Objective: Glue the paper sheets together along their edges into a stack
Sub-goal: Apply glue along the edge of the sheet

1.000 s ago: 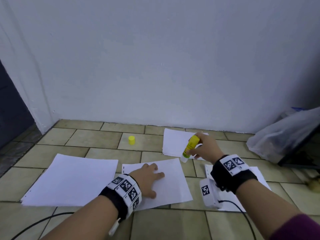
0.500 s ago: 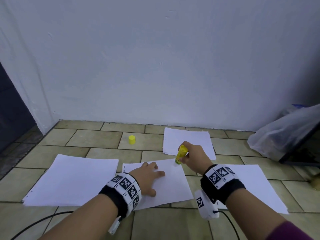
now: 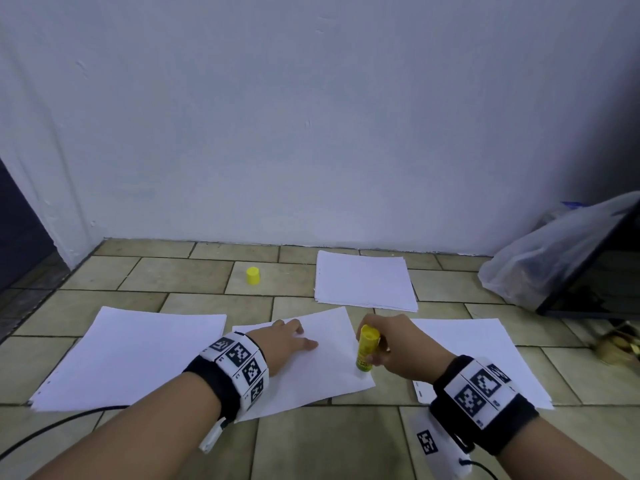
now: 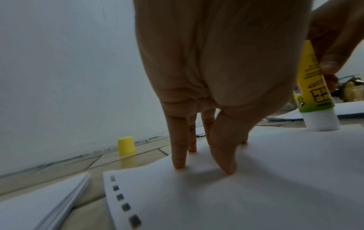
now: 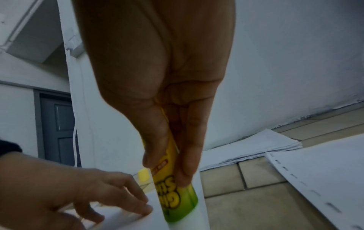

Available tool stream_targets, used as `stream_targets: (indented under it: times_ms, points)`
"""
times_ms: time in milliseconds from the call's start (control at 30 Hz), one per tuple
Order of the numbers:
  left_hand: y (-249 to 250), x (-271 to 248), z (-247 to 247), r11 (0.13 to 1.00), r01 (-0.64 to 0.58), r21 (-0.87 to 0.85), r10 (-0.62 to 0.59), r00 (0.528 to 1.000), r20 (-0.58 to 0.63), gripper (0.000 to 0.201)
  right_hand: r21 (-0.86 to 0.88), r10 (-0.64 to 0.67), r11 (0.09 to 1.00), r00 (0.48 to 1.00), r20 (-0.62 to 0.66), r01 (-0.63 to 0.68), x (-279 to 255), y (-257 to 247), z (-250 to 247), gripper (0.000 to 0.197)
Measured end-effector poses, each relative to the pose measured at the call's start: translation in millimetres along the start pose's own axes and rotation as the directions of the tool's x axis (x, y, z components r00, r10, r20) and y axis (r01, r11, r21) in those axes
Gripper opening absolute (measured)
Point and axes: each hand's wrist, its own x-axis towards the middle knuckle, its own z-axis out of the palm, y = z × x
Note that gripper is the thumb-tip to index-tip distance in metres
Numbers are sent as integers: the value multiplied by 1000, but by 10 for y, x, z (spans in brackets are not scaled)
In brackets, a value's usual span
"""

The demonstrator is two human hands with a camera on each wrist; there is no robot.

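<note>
A single white sheet [image 3: 322, 372] lies on the tiled floor in front of me. My left hand [image 3: 287, 341] presses it flat with straight, spread fingers [image 4: 179, 152]. My right hand [image 3: 391, 348] grips a yellow glue stick [image 3: 366, 348], upright with its white tip [image 4: 321, 121] down on the sheet's right edge, near the front corner. In the right wrist view the thumb and fingers pinch the glue stick [image 5: 173, 191]. Paper stacks lie to the left [image 3: 138, 351], to the right [image 3: 485, 351] and further back [image 3: 363, 280].
The yellow glue cap [image 3: 253, 275] stands on a tile near the wall. A plastic bag [image 3: 554, 258] and a dark slanted board [image 3: 595, 258] sit at the right. A black cable [image 3: 52, 427] runs across the floor at the near left.
My right hand has carried the glue stick from over the far stack down to the sheet, then drawn it along the right edge toward me. The left hand stays pressed on the sheet.
</note>
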Motion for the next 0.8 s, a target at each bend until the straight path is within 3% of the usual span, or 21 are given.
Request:
stream_targets:
  times_ms: [133,267,467,633,800]
  points:
    - [24,-49,-66,997,29,73,-32,999,37,70,-18,38,999,999,27,-38,16,-30,-89,26]
    - [13,-88,-24,991,58,122,-58,998,-6,77,226,105,972,984,-144,-71,52,-44,-210,22]
    - [64,-129,136,998,-13,-69,10,999,-46,77,451,202,891,935,-293,-51,185,-86,-226,25]
    - [20,-132,87,996,85,-3,-85,995,-61,75,480,234,875,922,-310,-61,361,-112,-151,22]
    - [-32,-98,86,996,87,1,-87,989,-120,80,445,218,893,929,-299,-66,565,-171,-32,23]
